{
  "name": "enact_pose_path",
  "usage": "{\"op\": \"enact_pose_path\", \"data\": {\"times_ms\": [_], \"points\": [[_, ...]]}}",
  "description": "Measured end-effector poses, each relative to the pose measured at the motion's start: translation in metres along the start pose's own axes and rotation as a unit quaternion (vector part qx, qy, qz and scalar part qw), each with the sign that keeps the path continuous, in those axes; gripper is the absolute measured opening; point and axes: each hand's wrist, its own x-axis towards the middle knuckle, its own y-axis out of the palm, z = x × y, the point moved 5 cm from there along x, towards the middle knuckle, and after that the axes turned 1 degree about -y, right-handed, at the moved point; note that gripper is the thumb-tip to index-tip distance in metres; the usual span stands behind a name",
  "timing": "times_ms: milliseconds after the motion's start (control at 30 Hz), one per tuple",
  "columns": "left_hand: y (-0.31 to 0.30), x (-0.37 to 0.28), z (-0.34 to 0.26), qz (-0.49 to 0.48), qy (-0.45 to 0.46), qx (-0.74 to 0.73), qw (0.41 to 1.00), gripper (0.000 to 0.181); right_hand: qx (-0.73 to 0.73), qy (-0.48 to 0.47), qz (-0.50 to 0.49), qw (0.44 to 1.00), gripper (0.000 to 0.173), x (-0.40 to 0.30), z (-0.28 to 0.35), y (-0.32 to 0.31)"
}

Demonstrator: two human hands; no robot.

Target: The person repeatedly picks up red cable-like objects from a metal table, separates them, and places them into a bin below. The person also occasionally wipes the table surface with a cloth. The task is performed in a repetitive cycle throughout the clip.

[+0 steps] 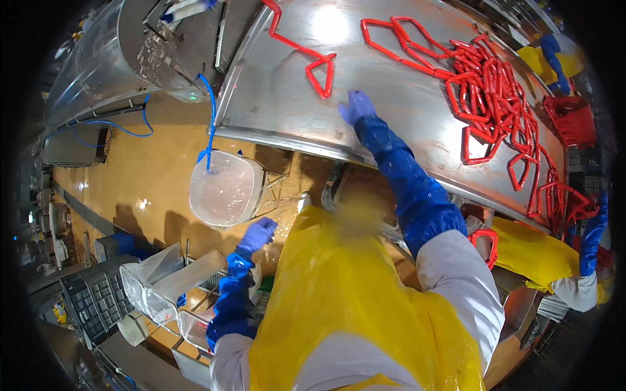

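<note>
Over the stainless steel table (pixel 406 107) my right hand (pixel 358 106), in a purple glove and blue sleeve, is raised with nothing in it. Just beyond it lies the looped end of a chain of red-cased sausages (pixel 313 53). A large tangled heap of linked red sausages (pixel 489 93) covers the table's right part, with long loops reaching left. My left hand (pixel 259 234), gloved alike, hangs beside my yellow apron, away from the table, near a white tub (pixel 227 188). Its fingers look curled; whether they hold anything is unclear.
A blue hose (pixel 213 107) runs down into the tub. A steel machine (pixel 93 68) stands at upper left. Grey crates (pixel 100 298) and plastic-lined bins (pixel 166 278) are at lower left. Co-workers in yellow aprons work at the right, near a red basket (pixel 570 122).
</note>
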Motion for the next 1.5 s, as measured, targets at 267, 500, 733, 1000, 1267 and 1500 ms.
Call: {"op": "enact_pose_path", "data": {"times_ms": [267, 500, 733, 1000, 1267, 1500], "points": [[0.009, -0.058, 0.020, -0.025, 0.040, 0.150, 0.988, 0.029, -0.266, -0.212, 0.119, 0.933, 0.035, 0.046, 0.070, 0.027], [0.063, 0.060, -0.222, -0.078, 0.260, -0.041, 0.961, 0.050, 0.080, 0.011, 0.180, 0.980, 0.041, -0.067, 0.076, -0.004], [0.103, 0.095, -0.308, -0.054, 0.370, -0.043, 0.927, 0.039, 0.239, -0.127, 0.057, 0.961, 0.046, -0.146, 0.058, -0.086], [0.116, 0.005, -0.390, 0.099, 0.590, 0.426, 0.678, 0.032, 0.209, -0.303, -0.140, 0.919, 0.050, -0.158, 0.025, -0.119], [0.101, 0.029, -0.387, -0.030, 0.486, 0.424, 0.764, 0.031, 0.362, 0.034, 0.061, 0.930, 0.031, -0.245, -0.069, -0.086], [0.023, 0.129, -0.341, -0.375, 0.434, 0.352, 0.740, 0.045, 0.720, 0.241, 0.160, 0.631, 0.038, -0.291, -0.079, -0.159]]}}
